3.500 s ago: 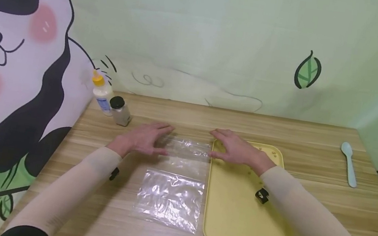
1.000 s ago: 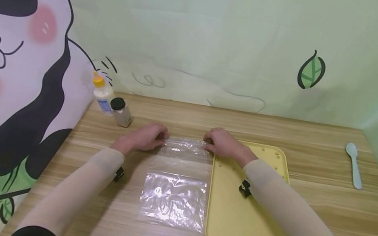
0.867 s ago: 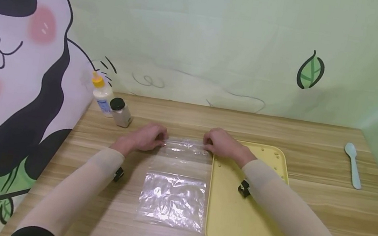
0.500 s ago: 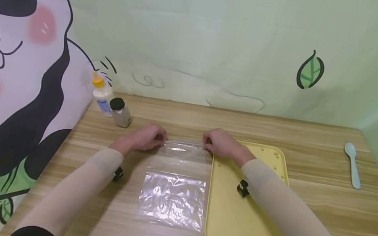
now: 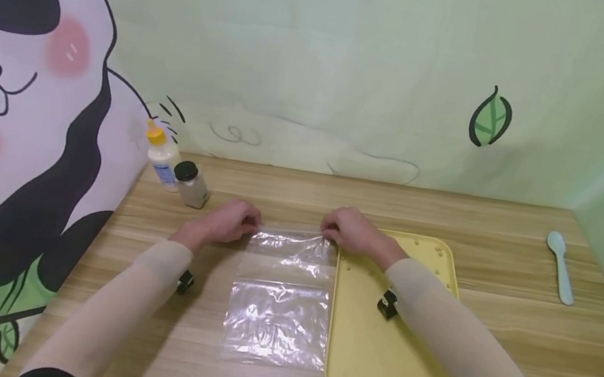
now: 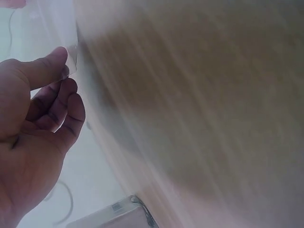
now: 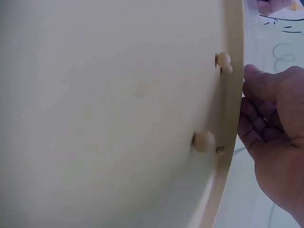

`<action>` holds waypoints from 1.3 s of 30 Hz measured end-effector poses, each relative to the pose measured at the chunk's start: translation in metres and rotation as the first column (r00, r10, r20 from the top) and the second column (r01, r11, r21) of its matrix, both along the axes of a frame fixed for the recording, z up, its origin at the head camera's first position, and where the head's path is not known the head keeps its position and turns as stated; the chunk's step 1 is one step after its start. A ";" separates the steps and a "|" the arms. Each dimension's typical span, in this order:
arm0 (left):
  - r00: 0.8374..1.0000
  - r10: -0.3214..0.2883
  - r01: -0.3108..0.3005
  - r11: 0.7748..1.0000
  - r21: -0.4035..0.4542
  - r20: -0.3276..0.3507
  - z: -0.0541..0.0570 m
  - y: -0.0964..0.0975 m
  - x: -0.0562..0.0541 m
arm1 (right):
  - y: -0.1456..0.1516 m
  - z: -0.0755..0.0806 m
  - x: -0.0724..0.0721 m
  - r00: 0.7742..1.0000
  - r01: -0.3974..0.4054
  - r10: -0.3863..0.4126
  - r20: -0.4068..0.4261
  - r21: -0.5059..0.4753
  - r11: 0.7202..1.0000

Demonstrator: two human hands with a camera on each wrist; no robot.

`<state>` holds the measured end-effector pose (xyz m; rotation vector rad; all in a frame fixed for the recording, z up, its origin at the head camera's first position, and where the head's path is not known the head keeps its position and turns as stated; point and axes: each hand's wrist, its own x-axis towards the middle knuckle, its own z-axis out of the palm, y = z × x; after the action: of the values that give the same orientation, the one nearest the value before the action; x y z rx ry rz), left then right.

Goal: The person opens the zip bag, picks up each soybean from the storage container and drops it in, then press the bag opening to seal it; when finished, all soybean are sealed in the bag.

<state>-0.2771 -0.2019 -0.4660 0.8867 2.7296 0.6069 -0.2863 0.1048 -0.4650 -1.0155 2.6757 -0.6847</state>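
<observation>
A clear, shiny plastic bag (image 5: 275, 328) lies flat on the wooden table, with a straight line running across its middle. At its far left corner my left hand (image 5: 227, 220) pinches the film; the left wrist view shows the bag's corner (image 6: 70, 64) between thumb and fingers. My right hand (image 5: 357, 230) pinches the far right corner, partly over the yellow tray (image 5: 377, 350). From the right wrist view, that hand's fingers are curled right beside the tray's rim (image 7: 232, 95), which hides part of their grip.
Small round beads (image 5: 439, 251) sit at the tray's far end. Back left stand a white bottle with a yellow nozzle (image 5: 162, 158) and a black-lidded jar (image 5: 192, 185). A pale blue spoon (image 5: 561, 270) lies far right. A printed wall backs the table (image 5: 507, 226).
Earlier both hands were spread beside the bag; now their fingers pinch its far corners. Over the last half second the far edge has come slightly nearer and the upper film has wrinkled.
</observation>
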 end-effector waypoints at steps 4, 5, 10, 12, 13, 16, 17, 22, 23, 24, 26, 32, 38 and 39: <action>1.000 0.022 -0.022 1.000 0.010 0.009 0.002 -0.001 0.001 | 0.001 0.002 0.001 0.999 -0.012 0.011 -0.048 -0.013 1.000; 1.000 0.027 -0.027 1.000 0.014 0.013 0.003 -0.001 0.001 | 0.002 0.003 0.002 0.999 -0.012 0.011 -0.052 -0.019 1.000; 1.000 0.021 -0.021 0.999 0.049 -0.017 0.007 -0.002 0.005 | 0.004 0.005 0.007 0.994 -0.026 0.023 -0.105 -0.034 0.999; 0.999 0.009 -0.006 0.998 0.065 -0.038 0.008 -0.001 0.006 | 0.005 0.005 0.009 0.991 -0.030 0.025 -0.133 -0.036 0.999; 0.999 0.004 0.000 0.997 0.071 -0.049 0.008 -0.001 0.006 | 0.006 0.006 0.010 0.990 -0.030 0.025 -0.140 -0.040 0.999; 0.998 0.001 0.004 0.997 0.076 -0.060 0.011 -0.001 0.009 | 0.007 0.007 0.012 0.986 -0.031 0.023 -0.162 -0.050 0.998; 0.998 0.004 0.001 0.997 0.079 -0.056 0.012 -0.001 0.009 | 0.007 0.007 0.012 0.985 -0.033 0.023 -0.170 -0.054 0.998; 0.996 -0.005 0.013 0.996 0.089 -0.091 0.017 -0.001 0.014 | 0.008 0.009 0.015 0.977 -0.047 0.031 -0.212 -0.071 0.996; 0.995 -0.005 0.015 0.996 0.091 -0.102 0.018 -0.001 0.015 | 0.009 0.010 0.016 0.975 -0.049 0.031 -0.219 -0.077 0.996; 0.993 -0.006 0.016 0.995 0.094 -0.114 0.019 0.000 0.016 | 0.010 0.011 0.017 0.974 -0.051 0.031 -0.226 -0.083 0.995; 0.991 -0.002 0.014 0.995 0.094 -0.130 0.022 0.000 0.019 | 0.011 0.013 0.019 0.970 -0.056 0.032 -0.240 -0.093 0.994; 0.987 0.000 0.012 0.997 0.072 -0.158 0.028 0.002 0.025 | 0.014 0.017 0.024 0.964 -0.061 0.031 -0.264 -0.105 0.993; 0.982 -0.021 0.039 0.995 0.094 -0.186 0.033 0.004 0.031 | 0.017 0.019 0.028 0.962 -0.056 0.026 -0.271 -0.105 0.993; 0.981 -0.023 0.042 0.995 0.095 -0.190 0.034 0.004 0.031 | 0.018 0.020 0.029 0.963 -0.055 0.025 -0.268 -0.107 0.993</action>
<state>-0.2457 -0.1981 -0.4319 1.0610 2.8668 0.6888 -0.2572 0.1224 -0.4451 -1.2704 2.8603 -0.7474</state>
